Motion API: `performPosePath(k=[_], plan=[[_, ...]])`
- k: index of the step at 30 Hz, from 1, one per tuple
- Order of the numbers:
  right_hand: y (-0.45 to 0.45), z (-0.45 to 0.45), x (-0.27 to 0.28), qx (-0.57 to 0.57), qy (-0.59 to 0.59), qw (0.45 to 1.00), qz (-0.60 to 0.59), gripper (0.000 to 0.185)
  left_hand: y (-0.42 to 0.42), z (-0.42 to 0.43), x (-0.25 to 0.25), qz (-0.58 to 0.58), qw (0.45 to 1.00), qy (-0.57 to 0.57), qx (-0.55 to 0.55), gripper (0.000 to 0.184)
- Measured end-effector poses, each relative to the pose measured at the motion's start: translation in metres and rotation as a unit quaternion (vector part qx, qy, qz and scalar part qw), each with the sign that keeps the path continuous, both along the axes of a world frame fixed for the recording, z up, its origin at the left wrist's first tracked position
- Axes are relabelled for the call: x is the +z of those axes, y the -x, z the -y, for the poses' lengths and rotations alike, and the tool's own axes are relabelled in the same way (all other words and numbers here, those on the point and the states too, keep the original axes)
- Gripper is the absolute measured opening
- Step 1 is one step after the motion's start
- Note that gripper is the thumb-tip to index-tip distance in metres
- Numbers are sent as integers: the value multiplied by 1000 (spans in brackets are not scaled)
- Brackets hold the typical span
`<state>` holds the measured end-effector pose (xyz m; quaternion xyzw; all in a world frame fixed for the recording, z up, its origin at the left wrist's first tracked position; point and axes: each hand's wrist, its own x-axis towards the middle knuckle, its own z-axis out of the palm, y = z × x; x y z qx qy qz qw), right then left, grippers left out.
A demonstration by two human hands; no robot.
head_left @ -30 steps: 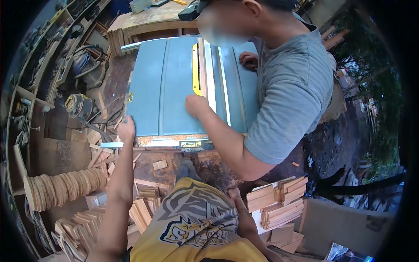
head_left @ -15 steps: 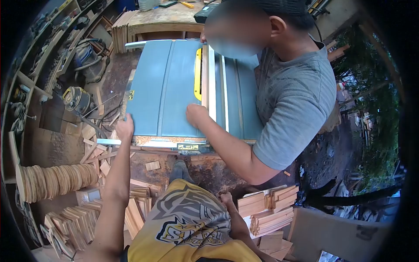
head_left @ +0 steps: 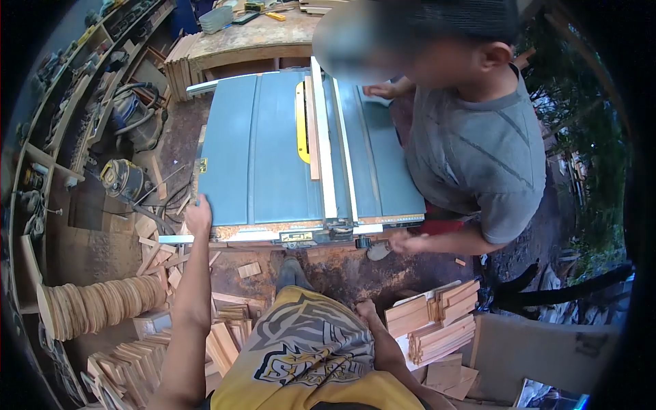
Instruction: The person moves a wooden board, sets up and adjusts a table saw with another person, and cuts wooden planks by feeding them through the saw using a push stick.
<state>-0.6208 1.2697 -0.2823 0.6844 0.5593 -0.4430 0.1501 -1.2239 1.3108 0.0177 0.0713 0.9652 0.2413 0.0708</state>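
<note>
My left hand (head_left: pixel 199 216) holds the near left corner of the blue-grey table saw (head_left: pixel 229 150), its fingers round the edge. Low beside my body, my right hand (head_left: pixel 367 309) hangs near the stacked boards; its fingers are too small to make out. On the saw top, a narrow wooden strip (head_left: pixel 313 147) lies between the yellow insert (head_left: pixel 301 130) and the pale fence rail (head_left: pixel 328 164). A co-worker in a grey shirt (head_left: pixel 482 154) stands at the right side, one hand (head_left: pixel 384 90) over the saw top, the other (head_left: pixel 408 242) off its front edge.
Behind the saw is a wooden workbench (head_left: pixel 253 39). A shop vacuum (head_left: pixel 123 179) and hoses stand left. Round wooden discs (head_left: pixel 102 304), upright boards (head_left: pixel 130 365) and scraps lie at lower left. Stacked boards (head_left: pixel 441 328) sit at lower right.
The co-worker has moved back to the right and drawn the near hand off the saw top, baring the fence and strip. The strip's near end now lies closer to me. My hands keep their places.
</note>
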Motion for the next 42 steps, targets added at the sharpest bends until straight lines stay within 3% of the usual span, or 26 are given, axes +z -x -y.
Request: performPosePath(k=[3,9,14,17,20,26,32,42], plan=[[-2,5,-1,-1,-52,998,-22,26,6,0,-9,-8,1000,3,-6,66],[17,-2,55,7,-53,999,-8,30,9,2,-15,-8,1000,5,-10,68],[17,-6,59,-14,26,999,-25,32,5,-1,1,36,999,22,-16,72],[19,0,61,31,-45,998,-28,31,4,-3,6,58,997,37,-36,78],[18,-2,59,42,-27,999,-8,29,11,-5,2,96,993,55,-40,82],[15,5,54,-25,-55,996,-61,27,37,-5,-25,126,989,43,-61,84],[22,2,64,-37,-31,999,-7,26,25,-7,-12,99,993,60,-22,84],[21,3,61,-64,-25,995,-74,33,20,-7,-6,74,996,41,-27,83]])
